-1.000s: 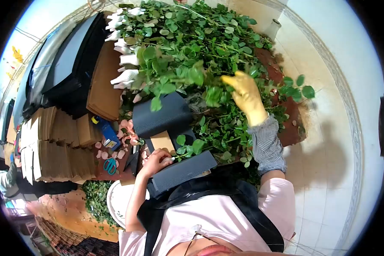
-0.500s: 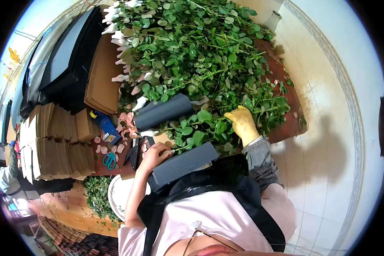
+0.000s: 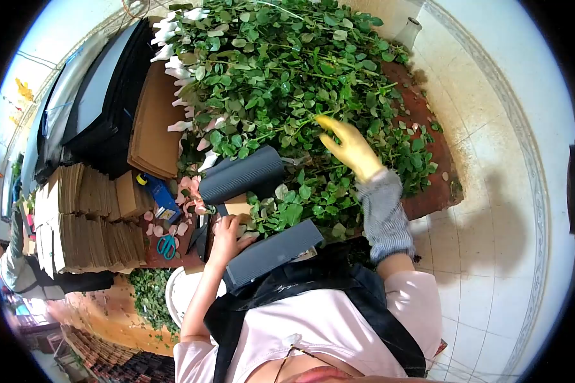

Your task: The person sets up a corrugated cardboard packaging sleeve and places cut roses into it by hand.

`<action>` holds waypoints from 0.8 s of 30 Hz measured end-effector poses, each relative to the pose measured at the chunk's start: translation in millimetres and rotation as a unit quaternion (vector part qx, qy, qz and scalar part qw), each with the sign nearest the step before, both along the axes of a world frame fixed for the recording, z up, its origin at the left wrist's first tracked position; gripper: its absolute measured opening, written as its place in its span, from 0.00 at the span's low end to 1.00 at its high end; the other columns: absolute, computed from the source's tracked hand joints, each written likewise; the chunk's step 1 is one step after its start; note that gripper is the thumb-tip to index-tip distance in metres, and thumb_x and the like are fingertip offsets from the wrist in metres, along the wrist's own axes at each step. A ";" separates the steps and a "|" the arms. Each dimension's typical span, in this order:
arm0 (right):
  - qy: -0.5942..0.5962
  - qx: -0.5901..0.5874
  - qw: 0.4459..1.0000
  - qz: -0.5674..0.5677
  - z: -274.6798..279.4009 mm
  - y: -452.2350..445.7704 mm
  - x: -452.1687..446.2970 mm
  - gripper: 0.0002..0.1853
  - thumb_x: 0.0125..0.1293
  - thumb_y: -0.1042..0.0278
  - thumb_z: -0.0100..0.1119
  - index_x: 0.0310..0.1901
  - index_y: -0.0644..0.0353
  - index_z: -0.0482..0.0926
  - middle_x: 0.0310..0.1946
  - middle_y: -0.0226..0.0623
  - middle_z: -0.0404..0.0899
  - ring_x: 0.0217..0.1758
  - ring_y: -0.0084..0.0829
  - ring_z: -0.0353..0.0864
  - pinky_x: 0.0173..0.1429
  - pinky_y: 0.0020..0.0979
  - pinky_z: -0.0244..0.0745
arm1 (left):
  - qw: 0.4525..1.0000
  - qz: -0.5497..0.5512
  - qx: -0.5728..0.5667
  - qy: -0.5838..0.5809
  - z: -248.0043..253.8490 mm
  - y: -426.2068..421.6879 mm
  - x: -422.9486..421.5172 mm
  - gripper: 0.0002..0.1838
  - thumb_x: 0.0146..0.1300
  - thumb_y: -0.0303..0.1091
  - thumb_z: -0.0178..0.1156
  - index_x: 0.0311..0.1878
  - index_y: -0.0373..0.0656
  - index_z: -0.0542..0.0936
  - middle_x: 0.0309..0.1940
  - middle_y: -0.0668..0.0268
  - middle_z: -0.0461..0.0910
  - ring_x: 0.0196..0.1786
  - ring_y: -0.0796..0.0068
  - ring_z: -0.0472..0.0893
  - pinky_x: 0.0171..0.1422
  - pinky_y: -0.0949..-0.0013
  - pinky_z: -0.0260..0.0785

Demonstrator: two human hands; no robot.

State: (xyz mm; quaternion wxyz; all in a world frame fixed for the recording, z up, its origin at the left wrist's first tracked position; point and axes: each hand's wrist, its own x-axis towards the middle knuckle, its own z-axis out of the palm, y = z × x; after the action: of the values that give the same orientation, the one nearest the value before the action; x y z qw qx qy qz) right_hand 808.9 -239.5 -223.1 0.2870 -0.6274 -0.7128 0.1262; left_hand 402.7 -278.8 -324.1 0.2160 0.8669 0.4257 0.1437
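Note:
My bare left hand (image 3: 227, 239) rests beside a brown cardboard piece (image 3: 238, 205), at the left end of a dark corrugated sheet (image 3: 275, 254); its fingers are partly hidden, and what they hold, if anything, is unclear. My right hand (image 3: 329, 131), in a yellow glove, reaches over the pile of leafy green stems (image 3: 268, 76) with thumb and forefinger apart and nothing between them. White-wrapped flower heads (image 3: 176, 73) line the pile's left side. A rolled dark corrugated sheet (image 3: 241, 173) lies between the pile and my left hand, with leafy stems beside it.
Left of the pile are turquoise scissors (image 3: 167, 247), a blue tool (image 3: 161, 199), pink petals (image 3: 188, 191), stacked cardboard (image 3: 89, 236) and dark sheets (image 3: 108, 89). A white bucket (image 3: 176, 297) stands below. Another person (image 3: 19, 268) is at the far left.
My right hand went down to the near stems, then back up over the pile, its fingers now spread. My left hand has shifted slightly left. A white flower head now shows beside the rolled sheet.

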 end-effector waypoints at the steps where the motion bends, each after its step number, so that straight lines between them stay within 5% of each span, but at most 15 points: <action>1: 0.044 0.045 0.998 -0.007 9.0 21.2 -16.6 0.30 0.69 0.61 0.63 0.70 0.57 0.70 0.66 0.43 0.75 0.67 0.41 0.76 0.72 0.43 0.70 | 0.999 0.043 0.017 0.021 3.6 -2.7 0.4 0.37 0.50 0.46 0.78 0.61 0.41 0.76 0.54 0.54 0.74 0.59 0.50 0.75 0.63 0.53 0.70; 2: -0.081 0.112 0.990 -0.023 4.1 46.4 -22.6 0.29 0.66 0.60 0.66 0.67 0.57 0.72 0.63 0.44 0.77 0.66 0.42 0.76 0.72 0.42 0.69 | 0.993 0.067 0.047 0.087 6.8 -4.9 0.2 0.39 0.51 0.55 0.74 0.60 0.40 0.75 0.48 0.53 0.77 0.54 0.53 0.79 0.56 0.55 0.74; 4: -0.307 0.147 0.938 -0.065 -13.9 81.3 -36.8 0.28 0.62 0.61 0.68 0.63 0.56 0.75 0.59 0.42 0.78 0.66 0.42 0.73 0.72 0.41 0.65 | 0.993 0.057 0.027 0.100 1.2 -1.1 -3.2 0.38 0.52 0.58 0.73 0.58 0.40 0.75 0.46 0.53 0.78 0.52 0.52 0.79 0.56 0.56 0.74; 6: -0.323 0.067 0.943 -0.048 -57.7 105.7 -29.8 0.22 0.62 0.61 0.67 0.57 0.55 0.79 0.57 0.39 0.79 0.66 0.42 0.73 0.73 0.41 0.64 | 0.991 0.035 0.052 0.118 -1.1 -2.2 -4.0 0.37 0.53 0.62 0.70 0.55 0.41 0.76 0.39 0.55 0.80 0.48 0.51 0.81 0.55 0.56 0.75; 9: -0.277 -0.005 0.960 -0.048 -57.7 129.8 -26.1 0.10 0.60 0.66 0.66 0.43 0.57 0.84 0.41 0.36 0.84 0.52 0.39 0.82 0.68 0.42 0.69 | 0.995 0.001 0.042 0.088 -3.5 3.6 -7.0 0.39 0.54 0.56 0.73 0.63 0.42 0.72 0.48 0.52 0.77 0.51 0.49 0.80 0.54 0.56 0.75; 10: -0.215 0.176 0.960 -0.034 -43.0 114.8 -31.9 0.06 0.58 0.71 0.66 0.37 0.58 0.84 0.32 0.35 0.84 0.44 0.38 0.83 0.62 0.43 0.72 | 0.999 -0.007 0.014 0.050 -6.7 2.9 -6.6 0.42 0.54 0.48 0.75 0.68 0.42 0.68 0.51 0.50 0.75 0.53 0.46 0.78 0.55 0.54 0.74; 11: -0.171 0.150 0.973 -0.029 -27.2 101.5 -34.8 0.04 0.61 0.71 0.63 0.37 0.59 0.84 0.35 0.39 0.84 0.47 0.40 0.82 0.69 0.47 0.69 | 0.997 0.005 -0.067 -0.025 -10.9 1.8 -4.7 0.43 0.55 0.42 0.74 0.71 0.41 0.64 0.53 0.47 0.75 0.56 0.42 0.77 0.59 0.50 0.72; 14: -0.167 0.196 0.966 0.027 0.7 75.9 -40.3 0.05 0.61 0.73 0.64 0.39 0.59 0.84 0.40 0.38 0.86 0.51 0.40 0.83 0.70 0.44 0.69 | 0.987 -0.023 -0.132 -0.085 -13.6 5.1 -2.6 0.45 0.58 0.34 0.70 0.75 0.40 0.57 0.60 0.41 0.72 0.64 0.38 0.74 0.66 0.51 0.69; 15: -0.207 0.155 0.965 0.039 -10.9 72.9 -34.2 0.17 0.65 0.67 0.64 0.55 0.58 0.81 0.55 0.41 0.83 0.63 0.40 0.79 0.75 0.42 0.65 | 0.987 -0.024 -0.133 -0.092 -13.9 7.3 0.0 0.45 0.58 0.31 0.67 0.75 0.39 0.55 0.62 0.39 0.71 0.64 0.38 0.73 0.68 0.53 0.68; 18: -0.348 -0.112 0.931 -0.011 -31.8 68.7 -31.6 0.36 0.68 0.56 0.62 0.74 0.53 0.62 0.74 0.43 0.65 0.78 0.44 0.61 0.81 0.41 0.54 | 0.982 -0.070 -0.130 -0.115 -10.4 15.3 8.2 0.42 0.55 0.26 0.62 0.73 0.35 0.56 0.62 0.36 0.68 0.63 0.36 0.73 0.67 0.52 0.68; 21: -0.430 -0.021 0.903 -0.020 -53.7 76.7 -38.1 0.34 0.64 0.58 0.66 0.71 0.51 0.68 0.72 0.40 0.68 0.77 0.43 0.64 0.81 0.43 0.54 | 0.983 -0.077 -0.143 -0.086 -12.1 19.6 16.1 0.44 0.55 0.25 0.61 0.74 0.34 0.53 0.63 0.37 0.67 0.67 0.36 0.69 0.72 0.52 0.64; 22: -0.435 -0.042 0.899 -0.038 -58.5 83.0 -41.7 0.32 0.65 0.61 0.64 0.71 0.49 0.69 0.72 0.37 0.68 0.77 0.41 0.63 0.80 0.43 0.54 | 0.986 -0.075 -0.091 -0.116 -12.4 16.6 17.2 0.38 0.55 0.25 0.59 0.70 0.34 0.58 0.56 0.37 0.69 0.59 0.33 0.74 0.64 0.49 0.70; 24: -0.397 -0.022 0.916 -0.048 -92.4 110.1 -29.4 0.17 0.64 0.65 0.61 0.56 0.51 0.81 0.56 0.36 0.81 0.66 0.38 0.74 0.74 0.44 0.62 | 0.986 -0.056 -0.079 -0.136 -30.6 15.0 13.7 0.35 0.57 0.26 0.60 0.68 0.33 0.59 0.56 0.38 0.69 0.60 0.35 0.73 0.65 0.50 0.69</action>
State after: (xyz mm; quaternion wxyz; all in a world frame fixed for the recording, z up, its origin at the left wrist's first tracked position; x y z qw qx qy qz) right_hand 779.5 -129.4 -315.5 -0.0276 -0.6658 -0.7339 -0.1317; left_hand 416.4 -263.8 -354.6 0.3474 0.8420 0.3528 0.2142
